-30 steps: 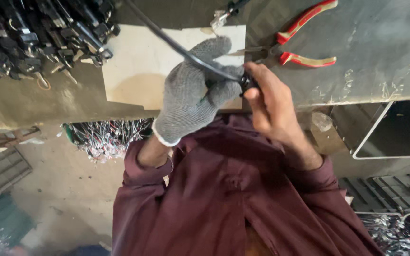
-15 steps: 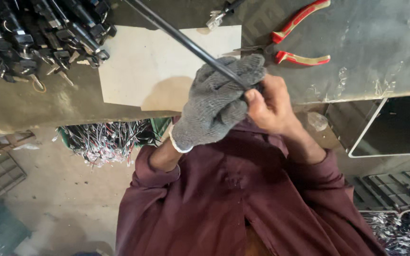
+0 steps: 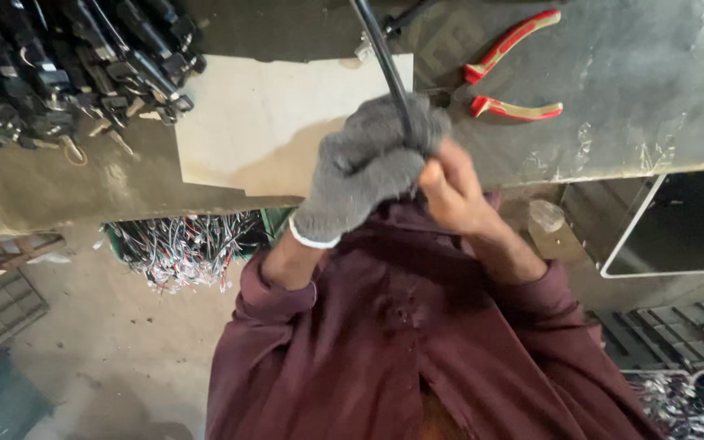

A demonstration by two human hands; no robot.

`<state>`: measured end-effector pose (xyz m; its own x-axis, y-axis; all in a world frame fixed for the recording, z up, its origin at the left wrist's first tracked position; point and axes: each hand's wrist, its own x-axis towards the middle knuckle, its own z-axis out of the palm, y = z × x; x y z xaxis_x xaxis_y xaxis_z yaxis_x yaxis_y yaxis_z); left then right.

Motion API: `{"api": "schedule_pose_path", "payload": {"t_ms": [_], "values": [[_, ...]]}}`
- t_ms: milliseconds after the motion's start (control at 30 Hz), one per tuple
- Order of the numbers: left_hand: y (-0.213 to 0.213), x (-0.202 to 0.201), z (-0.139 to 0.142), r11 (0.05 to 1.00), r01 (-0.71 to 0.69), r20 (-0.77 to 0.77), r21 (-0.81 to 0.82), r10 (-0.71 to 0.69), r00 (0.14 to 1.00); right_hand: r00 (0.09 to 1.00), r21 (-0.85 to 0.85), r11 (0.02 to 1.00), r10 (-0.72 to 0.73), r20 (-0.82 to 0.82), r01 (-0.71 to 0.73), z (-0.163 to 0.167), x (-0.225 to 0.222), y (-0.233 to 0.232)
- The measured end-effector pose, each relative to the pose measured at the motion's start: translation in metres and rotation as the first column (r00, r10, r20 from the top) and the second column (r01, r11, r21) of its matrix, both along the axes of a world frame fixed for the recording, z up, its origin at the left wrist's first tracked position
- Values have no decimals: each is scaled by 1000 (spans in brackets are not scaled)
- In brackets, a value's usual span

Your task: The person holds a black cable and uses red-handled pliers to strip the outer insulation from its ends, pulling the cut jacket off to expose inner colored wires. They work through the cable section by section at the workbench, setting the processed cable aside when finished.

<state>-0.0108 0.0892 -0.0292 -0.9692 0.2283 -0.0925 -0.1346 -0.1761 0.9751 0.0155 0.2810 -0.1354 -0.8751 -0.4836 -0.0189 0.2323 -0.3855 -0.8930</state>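
My left hand (image 3: 368, 167), in a grey knitted glove, is closed around a thick black cable (image 3: 380, 53) that runs up and out of the top of the view. My bare right hand (image 3: 450, 191) is pressed against the glove and grips the cable's lower end; the end itself is hidden between the two hands. Both hands are held close to my chest, above my maroon shirt (image 3: 417, 342), at the near edge of the workbench (image 3: 645, 90).
Red-handled pliers (image 3: 511, 73) lie on the workbench just right of the cable. A pale board (image 3: 262, 122) lies flat at the middle. A heap of black cables with connectors (image 3: 59, 65) fills the left. A crate of loose wires (image 3: 181, 248) sits under the bench.
The cable has swung from a slant toward the upper left to nearly upright. Both hands have stayed together on it and shifted a little to the left, closer to my chest.
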Motion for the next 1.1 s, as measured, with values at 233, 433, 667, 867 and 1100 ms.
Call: {"api": "schedule_pose_path", "payload": {"t_ms": [233,433,667,867,1100], "values": [[8,15,-20,967,-172,76,-190,189,979,719,668,620,229,-656,412,73,-41,4],[2,25,-43,941,-257,-136,-220,231,963,431,656,208,605,-669,726,79,-88,66],[5,14,-7,973,-87,-180,-212,49,982,640,725,272,344,-687,633,46,-77,82],[5,14,42,971,186,160,153,-210,964,972,151,971,-159,-172,186,60,-64,56],[24,43,41,806,-401,644,435,33,765,561,558,627,224,-797,543,90,-61,23]]}}
